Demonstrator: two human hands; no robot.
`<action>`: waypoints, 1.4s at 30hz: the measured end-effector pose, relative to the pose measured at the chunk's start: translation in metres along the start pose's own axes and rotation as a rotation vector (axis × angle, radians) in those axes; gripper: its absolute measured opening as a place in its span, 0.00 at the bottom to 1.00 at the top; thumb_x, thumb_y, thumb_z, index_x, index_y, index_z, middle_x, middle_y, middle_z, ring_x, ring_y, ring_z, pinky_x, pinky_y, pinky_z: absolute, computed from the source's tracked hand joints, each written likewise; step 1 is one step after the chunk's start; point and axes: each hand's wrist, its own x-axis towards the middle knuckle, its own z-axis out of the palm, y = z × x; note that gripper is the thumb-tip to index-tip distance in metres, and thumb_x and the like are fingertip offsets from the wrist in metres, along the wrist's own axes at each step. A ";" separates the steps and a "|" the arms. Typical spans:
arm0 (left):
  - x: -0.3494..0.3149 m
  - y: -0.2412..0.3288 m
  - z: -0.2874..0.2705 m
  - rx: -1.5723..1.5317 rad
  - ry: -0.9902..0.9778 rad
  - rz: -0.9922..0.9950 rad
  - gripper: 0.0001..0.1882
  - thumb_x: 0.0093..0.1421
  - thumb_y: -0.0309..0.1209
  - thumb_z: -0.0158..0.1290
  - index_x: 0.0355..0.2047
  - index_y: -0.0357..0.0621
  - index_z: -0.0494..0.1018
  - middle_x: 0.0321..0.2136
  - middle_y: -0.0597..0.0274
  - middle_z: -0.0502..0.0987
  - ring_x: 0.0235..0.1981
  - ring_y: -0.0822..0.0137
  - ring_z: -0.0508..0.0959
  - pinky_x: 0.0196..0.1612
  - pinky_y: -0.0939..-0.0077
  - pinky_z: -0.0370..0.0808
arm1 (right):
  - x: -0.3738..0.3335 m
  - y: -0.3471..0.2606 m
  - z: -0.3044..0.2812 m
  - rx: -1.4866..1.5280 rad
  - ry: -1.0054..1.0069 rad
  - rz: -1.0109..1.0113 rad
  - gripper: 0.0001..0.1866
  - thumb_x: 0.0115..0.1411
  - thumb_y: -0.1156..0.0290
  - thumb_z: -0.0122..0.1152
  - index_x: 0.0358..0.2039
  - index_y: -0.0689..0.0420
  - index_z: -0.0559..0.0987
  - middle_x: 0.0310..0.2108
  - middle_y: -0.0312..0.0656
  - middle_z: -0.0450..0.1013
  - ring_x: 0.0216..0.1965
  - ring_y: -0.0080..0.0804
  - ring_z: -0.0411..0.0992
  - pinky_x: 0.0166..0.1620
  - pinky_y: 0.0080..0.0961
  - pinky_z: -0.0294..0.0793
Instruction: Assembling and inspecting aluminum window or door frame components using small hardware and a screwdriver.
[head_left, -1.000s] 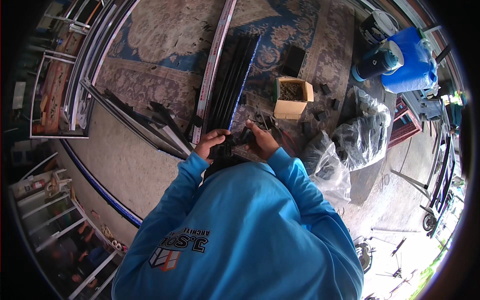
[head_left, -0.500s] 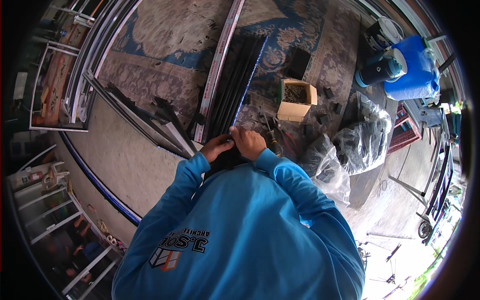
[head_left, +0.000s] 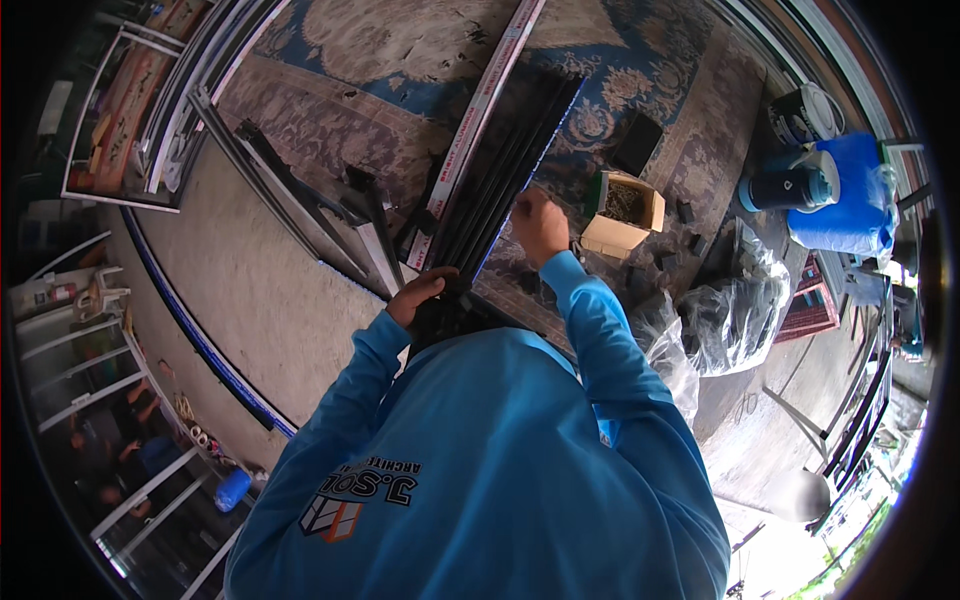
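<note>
Long black metal profiles (head_left: 520, 150) lie side by side on the carpet, their near ends close to my body. At those near ends is my left hand (head_left: 415, 296), thumb and fingers closed around something dark that I cannot make out against the black bars. My right hand (head_left: 541, 228) hovers just right of the bundle's blue-edged side. Its fingers are curled in, and whatever they hold is hidden. Right of this hand stands an open cardboard box (head_left: 620, 225) filled with small screws or similar metal pieces.
A white-taped metal profile (head_left: 470, 135) runs along the bundle's left side. Loose dark profiles (head_left: 300, 195) lie farther left. To the right are clear plastic bags (head_left: 735, 310), a black block (head_left: 637, 143), a dark bottle (head_left: 785, 190) and a blue container (head_left: 850, 205).
My hands have parted. The right one moved up and to the right, away from the left, which stays low near the profile ends. The view has shifted slightly.
</note>
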 end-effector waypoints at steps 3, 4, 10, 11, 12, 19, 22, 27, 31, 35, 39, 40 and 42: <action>-0.008 0.001 0.001 -0.137 -0.007 -0.018 0.24 0.64 0.36 0.48 0.58 0.40 0.63 0.49 0.53 0.74 0.47 0.61 0.77 0.52 0.66 0.75 | -0.006 -0.032 0.028 0.005 -0.152 -0.361 0.16 0.53 0.65 0.57 0.42 0.56 0.78 0.41 0.52 0.74 0.42 0.50 0.75 0.45 0.41 0.75; -0.009 -0.001 0.000 -0.141 -0.004 -0.020 0.24 0.64 0.36 0.48 0.58 0.40 0.63 0.49 0.53 0.74 0.47 0.61 0.77 0.52 0.66 0.75 | -0.008 -0.050 0.037 -0.010 -0.263 -0.405 0.18 0.53 0.65 0.57 0.44 0.56 0.77 0.45 0.52 0.71 0.44 0.49 0.74 0.46 0.41 0.74; -0.021 0.013 0.013 -0.183 0.046 -0.058 0.26 0.63 0.40 0.50 0.58 0.40 0.62 0.49 0.53 0.73 0.48 0.60 0.76 0.53 0.66 0.74 | 0.014 -0.069 0.095 -0.359 -0.562 -0.513 0.25 0.52 0.65 0.58 0.52 0.54 0.73 0.50 0.53 0.67 0.47 0.51 0.73 0.49 0.41 0.74; -0.021 0.014 0.014 -0.172 0.057 -0.050 0.26 0.63 0.40 0.50 0.58 0.39 0.62 0.49 0.53 0.73 0.48 0.60 0.76 0.52 0.67 0.74 | 0.017 -0.065 0.098 -0.402 -0.607 -0.547 0.25 0.51 0.66 0.57 0.52 0.54 0.73 0.50 0.54 0.68 0.48 0.51 0.73 0.50 0.42 0.74; -0.022 0.013 0.012 -0.169 0.086 -0.046 0.27 0.63 0.39 0.50 0.58 0.39 0.62 0.48 0.53 0.73 0.48 0.60 0.76 0.52 0.67 0.74 | 0.018 -0.065 0.096 -0.404 -0.616 -0.548 0.25 0.51 0.66 0.57 0.52 0.54 0.73 0.50 0.54 0.68 0.48 0.51 0.73 0.50 0.42 0.74; -0.005 -0.005 -0.012 -0.008 0.161 0.039 0.25 0.62 0.37 0.52 0.57 0.39 0.65 0.46 0.55 0.75 0.47 0.62 0.76 0.51 0.69 0.74 | 0.031 0.019 -0.012 -0.002 0.086 -0.095 0.22 0.45 0.65 0.64 0.43 0.55 0.76 0.41 0.52 0.75 0.45 0.52 0.73 0.48 0.44 0.73; 0.005 -0.003 -0.011 0.015 0.159 0.033 0.24 0.62 0.37 0.53 0.56 0.41 0.66 0.45 0.56 0.75 0.47 0.63 0.76 0.51 0.70 0.74 | 0.029 0.060 -0.022 -0.224 0.070 -0.142 0.21 0.51 0.64 0.61 0.46 0.54 0.74 0.42 0.53 0.74 0.41 0.55 0.74 0.46 0.45 0.74; 0.032 0.013 -0.006 0.045 0.132 0.035 0.23 0.61 0.36 0.53 0.55 0.42 0.68 0.43 0.57 0.76 0.41 0.64 0.79 0.44 0.71 0.78 | 0.025 0.082 0.000 -0.394 -0.096 -0.198 0.25 0.54 0.67 0.58 0.54 0.52 0.69 0.49 0.55 0.69 0.42 0.56 0.73 0.45 0.45 0.74; 0.053 0.037 0.010 0.028 0.161 0.119 0.20 0.61 0.37 0.56 0.51 0.41 0.73 0.46 0.62 0.75 0.48 0.70 0.73 0.54 0.78 0.66 | 0.010 0.056 0.003 -0.378 -0.018 -0.082 0.27 0.54 0.69 0.57 0.56 0.54 0.66 0.51 0.58 0.66 0.44 0.57 0.73 0.45 0.45 0.75; 0.067 0.062 0.032 -0.038 0.191 0.135 0.18 0.60 0.36 0.57 0.49 0.41 0.74 0.41 0.62 0.76 0.45 0.71 0.74 0.49 0.78 0.69 | -0.008 0.047 0.009 -0.285 -0.014 -0.064 0.24 0.53 0.66 0.59 0.51 0.54 0.67 0.49 0.56 0.69 0.44 0.56 0.73 0.45 0.46 0.74; 0.088 0.066 0.041 -0.028 0.171 0.196 0.18 0.58 0.33 0.59 0.48 0.40 0.74 0.39 0.61 0.77 0.41 0.72 0.75 0.45 0.79 0.71 | 0.012 0.044 0.016 -0.316 -0.105 0.092 0.16 0.58 0.70 0.48 0.48 0.53 0.69 0.42 0.54 0.74 0.41 0.55 0.75 0.43 0.45 0.75; 0.089 0.072 0.047 0.013 0.188 0.197 0.18 0.58 0.32 0.59 0.48 0.40 0.73 0.39 0.61 0.76 0.41 0.71 0.75 0.46 0.79 0.71 | 0.014 0.049 0.018 -0.305 -0.051 0.044 0.15 0.59 0.72 0.43 0.47 0.53 0.70 0.41 0.55 0.75 0.40 0.56 0.75 0.44 0.46 0.74; 0.099 0.077 0.054 0.116 0.222 0.235 0.19 0.58 0.32 0.59 0.48 0.39 0.73 0.40 0.61 0.76 0.42 0.70 0.75 0.47 0.78 0.70 | 0.017 0.049 0.020 -0.216 -0.021 0.070 0.16 0.57 0.71 0.46 0.46 0.55 0.71 0.44 0.56 0.74 0.41 0.58 0.74 0.45 0.46 0.74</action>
